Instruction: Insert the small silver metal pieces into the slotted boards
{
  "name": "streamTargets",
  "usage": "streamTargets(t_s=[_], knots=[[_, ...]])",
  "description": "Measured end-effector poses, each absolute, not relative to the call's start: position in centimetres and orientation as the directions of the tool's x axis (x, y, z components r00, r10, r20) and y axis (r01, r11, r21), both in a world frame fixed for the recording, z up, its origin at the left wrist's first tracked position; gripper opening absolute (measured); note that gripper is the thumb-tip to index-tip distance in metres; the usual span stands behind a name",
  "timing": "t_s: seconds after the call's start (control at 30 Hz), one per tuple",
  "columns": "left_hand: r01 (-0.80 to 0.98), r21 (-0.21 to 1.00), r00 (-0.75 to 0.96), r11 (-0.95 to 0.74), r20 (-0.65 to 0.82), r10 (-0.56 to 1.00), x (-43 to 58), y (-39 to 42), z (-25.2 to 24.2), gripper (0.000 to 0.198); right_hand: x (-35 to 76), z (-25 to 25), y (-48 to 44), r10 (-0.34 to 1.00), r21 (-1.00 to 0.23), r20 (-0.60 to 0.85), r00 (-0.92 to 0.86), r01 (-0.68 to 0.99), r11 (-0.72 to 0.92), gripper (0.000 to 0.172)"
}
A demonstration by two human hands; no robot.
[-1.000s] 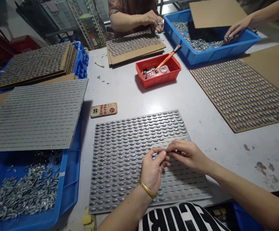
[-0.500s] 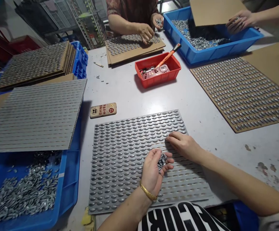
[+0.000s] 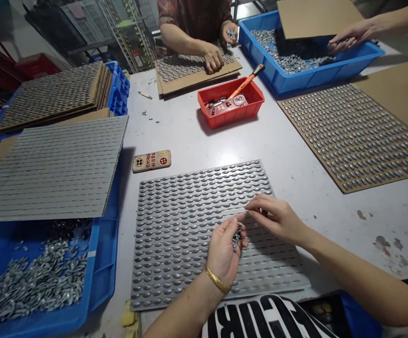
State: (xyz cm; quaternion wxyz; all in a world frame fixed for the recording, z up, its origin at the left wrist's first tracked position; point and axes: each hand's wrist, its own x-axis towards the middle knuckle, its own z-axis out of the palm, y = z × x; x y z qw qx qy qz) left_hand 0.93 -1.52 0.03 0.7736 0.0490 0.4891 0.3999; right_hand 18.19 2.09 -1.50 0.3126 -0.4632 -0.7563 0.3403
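Observation:
A grey ridged board [image 3: 189, 220], its rows mostly filled with small metal pieces, lies on the table in front of me. Over its right middle, my left hand [image 3: 225, 251] is cupped shut around a small bunch of metal pieces [image 3: 238, 234]. A gold bracelet sits on that wrist. My right hand [image 3: 277, 218] hovers just right of it, fingers pinched together on one small metal piece just above the board's surface.
A blue bin [image 3: 94, 277] of loose metal pieces sits at my left under a bare grey board [image 3: 52, 166]. A phone [image 3: 152, 161] and a red tray [image 3: 230, 105] with an orange-handled tool lie beyond. Two other people work at boards and another blue bin [image 3: 305, 77] across the table.
My right hand drew back from the board's upper right toward my left hand. My left hand, open-palmed half a second ago, has curled over the pieces.

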Motion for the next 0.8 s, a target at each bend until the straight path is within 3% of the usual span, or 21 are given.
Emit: streamTargets(t_s=[0.17,0.37,0.67,0.8], knots=[[-0.565,0.529,0.162,0.633,-0.682,0.714,1.3,-1.5,-0.2,0.026,17.2,0.6,0.6,0.922,-0.922,-0.007,-0.388,0.359,0.144,0.013],[-0.532,0.569,0.171,0.627,-0.653,0.738,1.9,-1.5,-0.4,0.025,17.4,-0.1,-0.2,0.930,-0.885,0.083,-0.359,0.403,0.234,0.015],[-0.498,0.547,0.178,0.673,-0.695,0.697,2.7,-0.5,-0.5,0.032,19.4,-0.5,0.3,0.931,-0.904,0.035,-0.362,0.385,0.184,0.017],[-0.519,0.525,0.172,0.675,-0.709,0.684,2.7,-0.2,-0.2,0.030,20.3,-2.0,1.6,0.934,-0.812,0.156,-0.322,0.497,0.307,0.017]])
